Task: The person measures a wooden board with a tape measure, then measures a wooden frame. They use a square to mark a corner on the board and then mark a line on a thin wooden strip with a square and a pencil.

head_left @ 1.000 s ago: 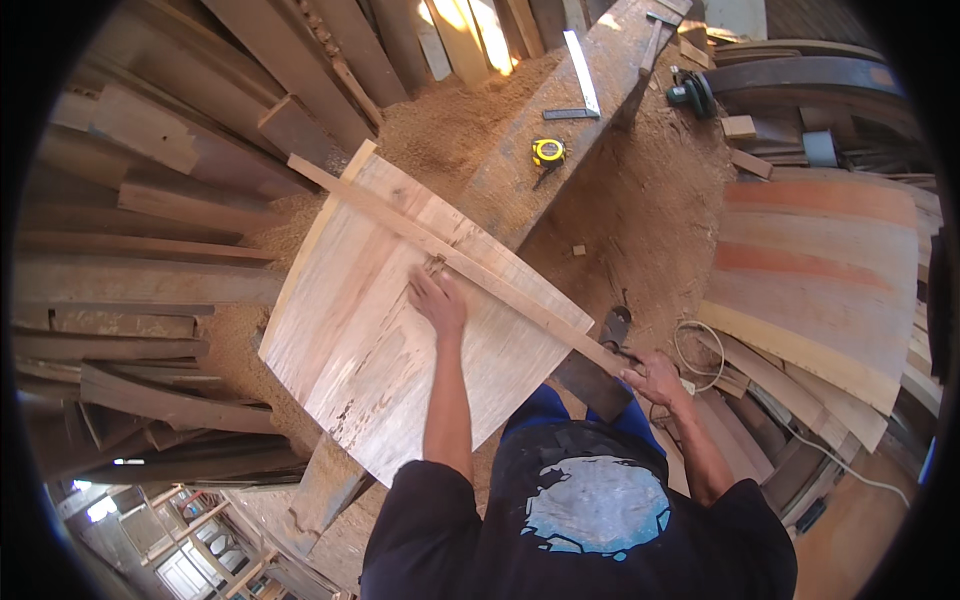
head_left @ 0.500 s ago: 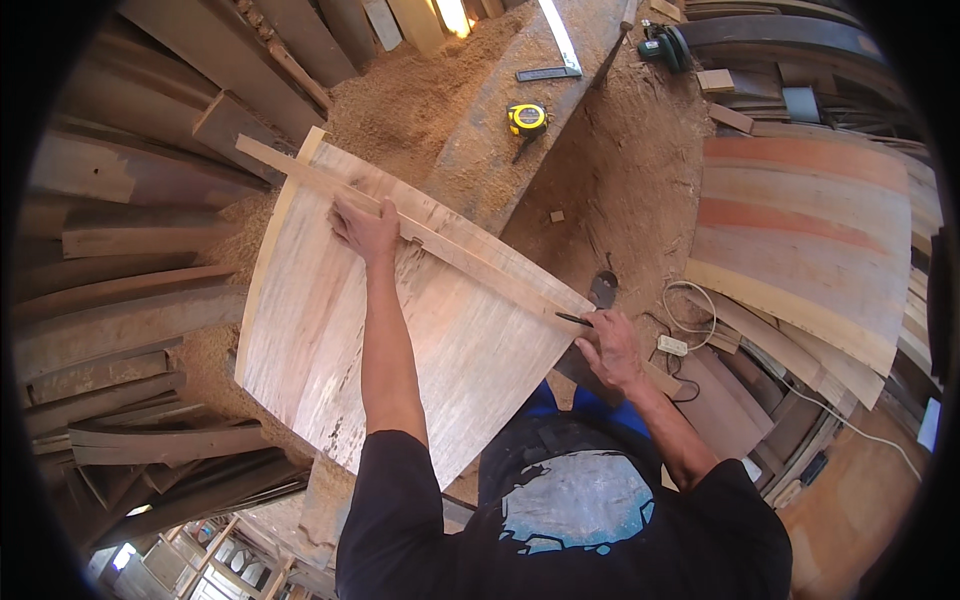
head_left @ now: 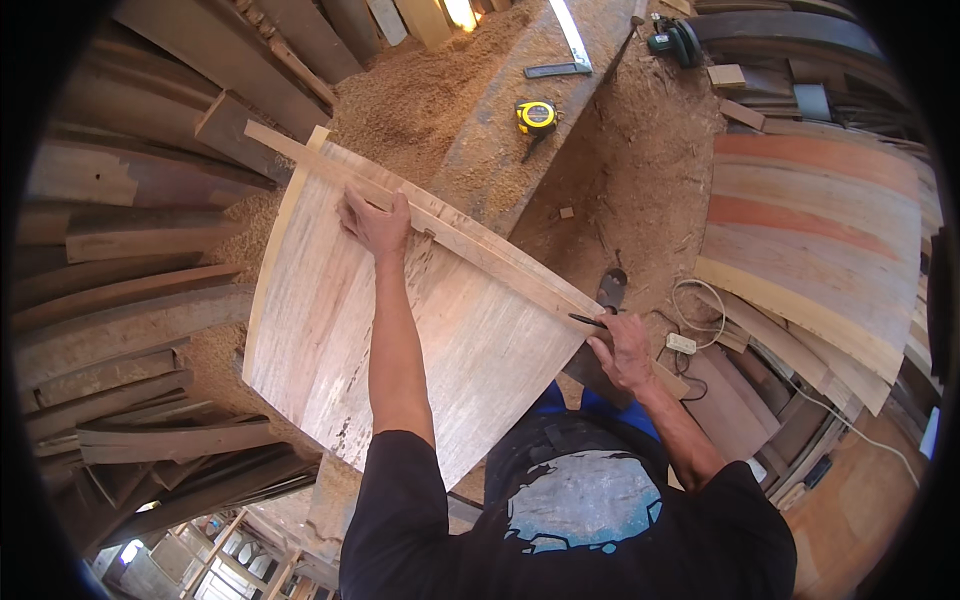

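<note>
A wide pale wooden panel [head_left: 400, 340], glued up from several boards, lies in front of me. Along its far edge runs a long straight wooden strip [head_left: 480, 258], set at a slant and sticking out past the panel's left corner. My left hand [head_left: 378, 225] holds the strip down against the panel, thumb and fingers on it near its left half. At the panel's right corner, my right hand [head_left: 625, 350] grips a thin dark pencil-like marker [head_left: 588, 321]. Its tip points left, at the strip's right end; whether it touches the wood I cannot tell.
Beyond the panel, a dusty beam [head_left: 490, 140] bears a yellow tape measure [head_left: 537, 117] and a try square [head_left: 558, 70]. Sawdust [head_left: 420, 90] covers the ground. A power tool [head_left: 675, 42] lies at the far right, above another panel [head_left: 810, 230]. A white cord [head_left: 722, 310] runs at right.
The whole view has shifted slightly, so everything appears a little farther right. Both hands keep their places on the strip and the marker, with no clear movement of their own.
</note>
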Tool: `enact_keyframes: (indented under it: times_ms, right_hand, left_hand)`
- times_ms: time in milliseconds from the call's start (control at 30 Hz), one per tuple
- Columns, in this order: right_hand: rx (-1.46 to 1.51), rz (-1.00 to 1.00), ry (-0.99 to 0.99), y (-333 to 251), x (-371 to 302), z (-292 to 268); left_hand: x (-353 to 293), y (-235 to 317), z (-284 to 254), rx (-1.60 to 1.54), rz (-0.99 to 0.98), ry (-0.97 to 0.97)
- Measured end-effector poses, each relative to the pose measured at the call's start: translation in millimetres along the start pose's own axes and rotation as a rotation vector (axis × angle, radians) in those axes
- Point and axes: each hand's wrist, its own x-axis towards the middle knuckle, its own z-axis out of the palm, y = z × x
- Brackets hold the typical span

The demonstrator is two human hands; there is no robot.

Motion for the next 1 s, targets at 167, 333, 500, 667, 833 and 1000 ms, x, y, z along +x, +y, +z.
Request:
enact_keyframes:
  times_ms: [167, 333, 500, 667, 833, 1000]
  right_hand:
    - [0.002, 0.023, -0.013, -2, -1, -2]
    - [0.024, 0.067, -0.012, 3, -2, 0]
    - [0.042, 0.068, -0.018, 9, -2, 0]
    - [0.066, 0.065, -0.017, 10, -1, 1]
    - [0.08, 0.058, -0.008, 12, 0, 1]
    - [0.117, 0.056, -0.017, 10, 4, -5]
  left_hand:
    - [-2, 7, 4, 0.06, 0.06, -0.007]
    - [0, 9, 8, 0.148, 0.093, -0.016]
    - [-1, 7, 11, 0.126, 0.082, 0.019]
    - [-2, 10, 7, 0.086, 0.077, 0.032]
    - [-3, 12, 6, 0.05, 0.068, 0.028]
    - [-4, 14, 6, 0.095, 0.056, 0.02]
